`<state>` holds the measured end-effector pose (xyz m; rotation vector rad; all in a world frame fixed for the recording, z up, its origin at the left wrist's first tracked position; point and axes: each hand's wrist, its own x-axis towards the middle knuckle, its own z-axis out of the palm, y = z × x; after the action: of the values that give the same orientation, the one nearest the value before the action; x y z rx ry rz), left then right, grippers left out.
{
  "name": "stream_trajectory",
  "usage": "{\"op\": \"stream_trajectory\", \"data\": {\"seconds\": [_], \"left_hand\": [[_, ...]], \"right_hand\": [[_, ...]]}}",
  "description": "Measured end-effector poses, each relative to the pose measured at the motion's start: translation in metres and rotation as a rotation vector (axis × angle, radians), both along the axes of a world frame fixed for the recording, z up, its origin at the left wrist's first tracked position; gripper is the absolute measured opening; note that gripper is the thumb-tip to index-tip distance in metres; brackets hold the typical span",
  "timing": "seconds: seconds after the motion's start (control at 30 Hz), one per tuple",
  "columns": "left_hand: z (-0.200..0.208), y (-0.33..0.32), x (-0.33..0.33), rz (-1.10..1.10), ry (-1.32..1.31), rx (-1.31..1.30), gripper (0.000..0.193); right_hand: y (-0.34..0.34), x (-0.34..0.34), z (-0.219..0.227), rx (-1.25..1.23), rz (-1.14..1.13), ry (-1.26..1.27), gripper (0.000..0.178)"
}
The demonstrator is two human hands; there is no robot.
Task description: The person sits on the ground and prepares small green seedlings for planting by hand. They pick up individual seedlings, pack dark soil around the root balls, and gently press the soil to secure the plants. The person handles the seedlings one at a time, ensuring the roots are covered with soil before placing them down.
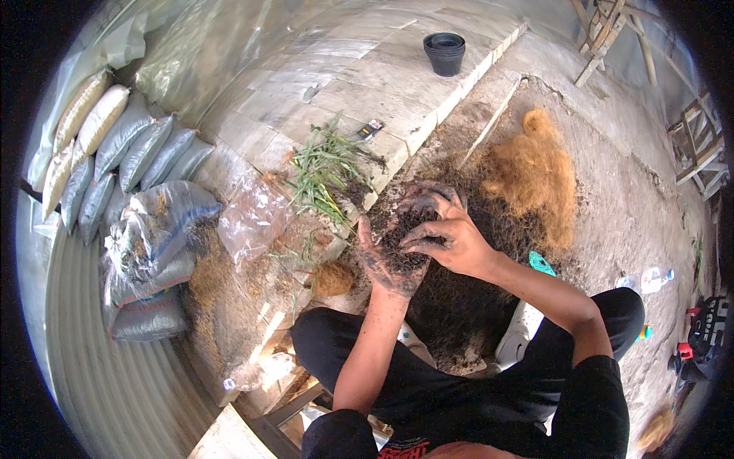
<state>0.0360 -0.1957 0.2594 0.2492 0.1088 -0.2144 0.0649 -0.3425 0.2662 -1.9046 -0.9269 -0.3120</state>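
My left hand [386,264], dark with dirt, is cupped with its palm up under a clump of dark soil and fibre [407,229]. Over the clump my right hand [457,239] bends its dirty fingers, their tips pressed into it. Below both hands, between my feet, a heap of dark soil and fibre [459,306] spreads on the ground. To the left of my left hand lies a bunch of green leafy plants [325,170] with dark roots. A small brown fibre ball [333,278] sits near my left forearm.
Loose orange-brown fibre [539,172] is piled at the right. Stacked black pots [444,55] stand at the far side. Filled sacks [145,149] and a clear plastic bag [252,218] lie at the left. A phone-like object [371,129] rests beyond the plants; plastic bottles [651,281] lie right.
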Motion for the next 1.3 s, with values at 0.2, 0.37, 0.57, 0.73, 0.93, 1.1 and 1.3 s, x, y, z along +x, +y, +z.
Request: {"op": "stream_trajectory", "data": {"seconds": [0.2,0.37,0.57,0.73,0.93,1.1,1.3], "left_hand": [[0.013,-0.006,0.0,-0.018,-0.138,-0.067,0.081],[0.01,-0.004,0.003,-0.029,-0.183,-0.087,0.085],[0.008,0.002,-0.004,0.027,-0.056,0.021,0.067],[0.026,-0.003,-0.012,0.022,0.114,-0.047,0.062],[0.011,0.007,-0.01,-0.038,0.016,-0.102,0.064],[0.02,0.003,-0.01,0.022,-0.006,-0.111,0.077],[0.023,0.002,-0.003,-0.014,-0.129,-0.168,0.086]], "right_hand": [[-0.013,0.027,0.029,0.07,-0.146,-0.189,0.016],[-0.034,0.047,0.065,-0.084,-0.22,-0.121,0.02],[-0.011,0.01,0.061,-0.274,0.151,-0.081,0.034],[-0.007,0.009,0.03,-0.218,0.159,-0.089,0.028],[0.002,0.003,0.026,-0.206,0.099,-0.167,0.017],[-0.001,0.032,0.019,0.047,0.054,-0.131,0.015],[-0.02,0.067,0.059,-0.34,-0.603,-0.185,0.043]]}}
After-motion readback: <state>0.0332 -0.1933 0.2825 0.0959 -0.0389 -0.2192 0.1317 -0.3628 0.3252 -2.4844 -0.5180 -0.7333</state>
